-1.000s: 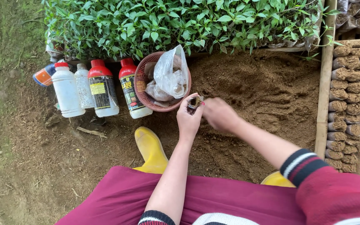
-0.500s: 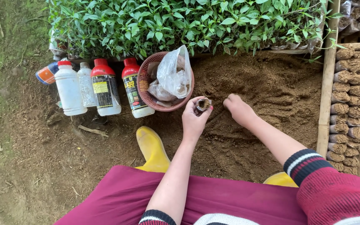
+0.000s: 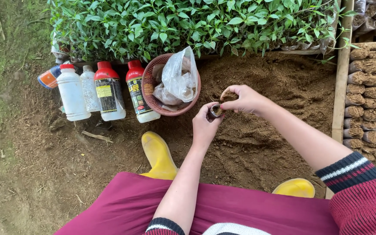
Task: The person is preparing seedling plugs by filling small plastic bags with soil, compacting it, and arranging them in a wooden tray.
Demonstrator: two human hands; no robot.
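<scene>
My left hand point(image 3: 205, 126) holds a small soil-filled planting bag point(image 3: 216, 111) upright, just right of the pink basket. My right hand point(image 3: 242, 99) is cupped directly above the bag with a pinch of brown soil point(image 3: 229, 95) in its fingers, touching the bag's top. Both hands hover over a heap of loose brown soil point(image 3: 262, 126) on the ground in front of me.
A pink woven basket point(image 3: 149, 98) holds a crumpled clear plastic bag point(image 3: 179, 76). Several red-capped white bottles point(image 3: 105, 93) stand to its left. Green seedlings point(image 3: 188, 21) line the back. Filled soil bags point(image 3: 366, 91) are stacked right of a wooden plank point(image 3: 340, 74). Yellow boots point(image 3: 157, 154) rest below.
My right hand dropped to the soil heap, scooped some up, and has come back above the small bag. The left hand kept holding the bag and shifted slightly.
</scene>
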